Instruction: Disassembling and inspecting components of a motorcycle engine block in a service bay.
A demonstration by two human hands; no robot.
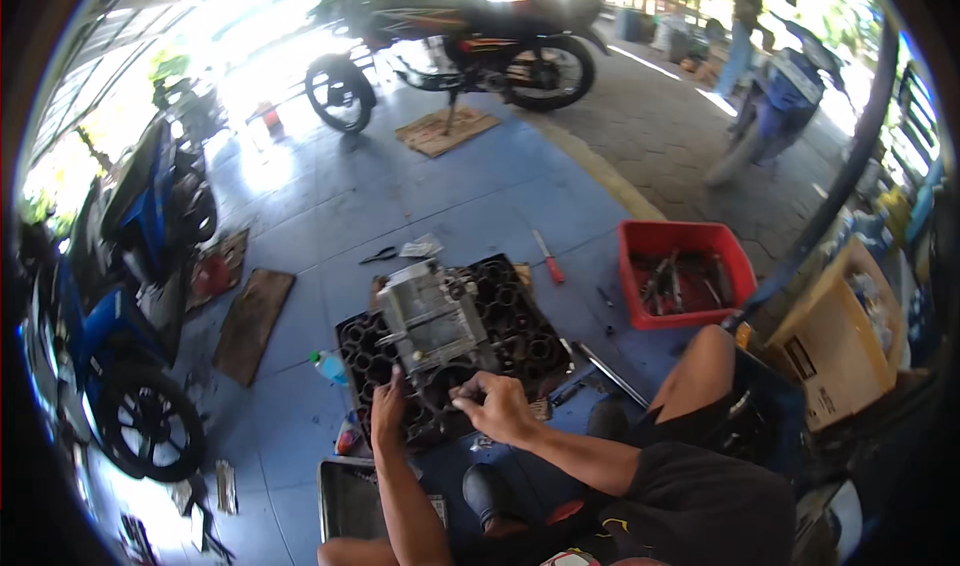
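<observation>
Left hand (387,409) lies open on the black mat's (520,316) front edge; right hand (495,406) pinches a small tool beside the grey engine case (435,321); yellow crate (835,341) stands right.

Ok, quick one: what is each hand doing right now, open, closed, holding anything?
Left hand: open, resting on the black rubber mat beside the metal engine block.
Right hand: fingers curled at the block's near edge; what it grips cannot be told.

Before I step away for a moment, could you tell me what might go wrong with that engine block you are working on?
The engine block sits on a holed black mat, steadied only by the left hand, so it may tip. The right hand pinches something small that could drop into the mat's holes.
</observation>
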